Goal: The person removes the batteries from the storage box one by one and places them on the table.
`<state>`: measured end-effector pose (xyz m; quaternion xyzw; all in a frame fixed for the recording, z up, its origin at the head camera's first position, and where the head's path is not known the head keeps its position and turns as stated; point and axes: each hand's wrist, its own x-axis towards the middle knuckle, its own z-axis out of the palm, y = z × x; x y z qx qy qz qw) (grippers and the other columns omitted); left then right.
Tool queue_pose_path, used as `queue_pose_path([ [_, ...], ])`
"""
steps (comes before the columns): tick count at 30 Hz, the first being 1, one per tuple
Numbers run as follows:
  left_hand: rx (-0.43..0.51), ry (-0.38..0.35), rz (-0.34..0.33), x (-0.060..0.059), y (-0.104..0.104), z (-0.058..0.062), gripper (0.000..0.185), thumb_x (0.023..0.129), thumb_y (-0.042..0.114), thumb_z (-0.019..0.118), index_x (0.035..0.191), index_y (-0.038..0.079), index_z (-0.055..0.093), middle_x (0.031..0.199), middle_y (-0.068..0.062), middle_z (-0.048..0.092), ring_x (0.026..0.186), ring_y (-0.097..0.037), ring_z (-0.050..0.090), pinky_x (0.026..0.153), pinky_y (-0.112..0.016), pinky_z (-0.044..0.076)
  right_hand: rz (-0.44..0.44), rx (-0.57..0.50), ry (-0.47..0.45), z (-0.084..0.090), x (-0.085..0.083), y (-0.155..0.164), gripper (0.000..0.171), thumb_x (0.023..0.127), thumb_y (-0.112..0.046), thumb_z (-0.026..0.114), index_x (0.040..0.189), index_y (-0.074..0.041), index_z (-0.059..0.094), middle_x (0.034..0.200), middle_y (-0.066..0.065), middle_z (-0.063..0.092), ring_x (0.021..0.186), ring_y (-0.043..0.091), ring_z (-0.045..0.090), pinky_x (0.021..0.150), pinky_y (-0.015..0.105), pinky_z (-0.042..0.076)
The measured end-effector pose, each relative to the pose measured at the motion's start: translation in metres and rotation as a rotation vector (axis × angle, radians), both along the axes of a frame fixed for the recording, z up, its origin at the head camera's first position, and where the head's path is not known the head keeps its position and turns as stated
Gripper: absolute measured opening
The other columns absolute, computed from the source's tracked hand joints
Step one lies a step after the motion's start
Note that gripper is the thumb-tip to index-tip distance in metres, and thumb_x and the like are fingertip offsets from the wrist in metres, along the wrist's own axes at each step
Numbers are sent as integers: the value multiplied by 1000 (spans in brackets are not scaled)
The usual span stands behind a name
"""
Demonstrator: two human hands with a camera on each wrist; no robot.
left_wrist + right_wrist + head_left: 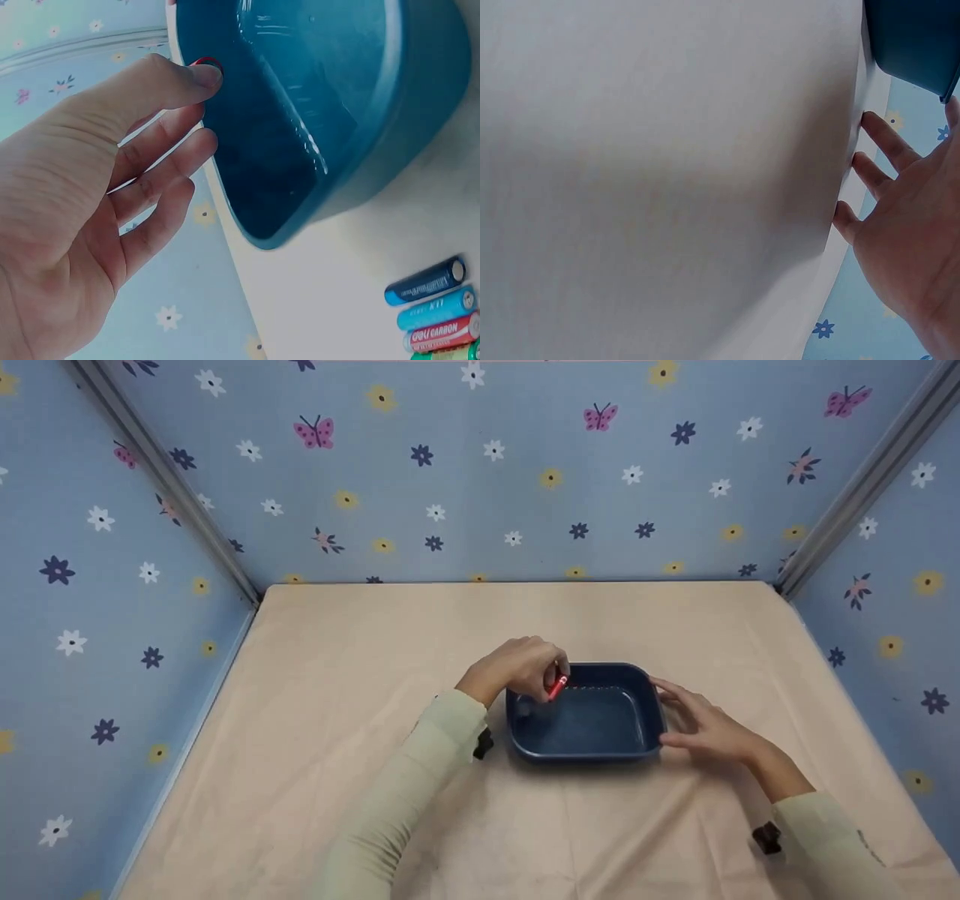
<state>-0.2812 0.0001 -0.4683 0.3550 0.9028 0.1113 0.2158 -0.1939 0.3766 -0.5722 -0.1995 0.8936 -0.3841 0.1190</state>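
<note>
My left hand point(523, 666) pinches a small red battery point(557, 687) between thumb and fingers, over the left back part of a dark blue rectangular basin point(589, 756). In the left wrist view, only a red edge of the battery point(208, 61) shows past the thumb; the other fingers are loosely bent. My right hand point(709, 727) rests against the basin's right side, thumb and fingers spread. From the right wrist view, several fingertips point(870, 120) reach down by the cloth next to the basin point(915, 37).
Beside the basin, in the left wrist view, lie a navy battery point(426, 280), a light blue battery point(437, 309), a red battery point(442, 333) and part of a green one point(450, 353). A beige cloth point(337, 660) covers the table, with flowered blue panels point(480, 472) around it.
</note>
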Motion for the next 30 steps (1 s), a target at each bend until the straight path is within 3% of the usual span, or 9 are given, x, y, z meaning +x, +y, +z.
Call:
queue_pose_path([
  [15,72,-9,57,6,-34,5,50,93,14,92,140,10,76,116,-9,83,104,-22,73,104,-45,60,1,0,4,-3,1,-1,91,99,-27,85,177,-29,37,172,24,53,162,57,40,122,91,18],
  [25,111,39,87,5,-71,12,46,92,12,90,137,11,77,113,-5,85,103,-25,77,101,-47,62,11,-41,-6,-5,-1,0,92,100,-25,85,178,-30,35,179,21,44,161,57,44,124,91,17],
  [30,107,49,104,6,-89,10,44,92,12,89,134,11,77,110,-5,84,101,-25,76,99,-47,62,-1,-23,1,-7,-1,1,93,99,-27,85,177,-31,36,176,22,48,161,57,43,123,91,18],
])
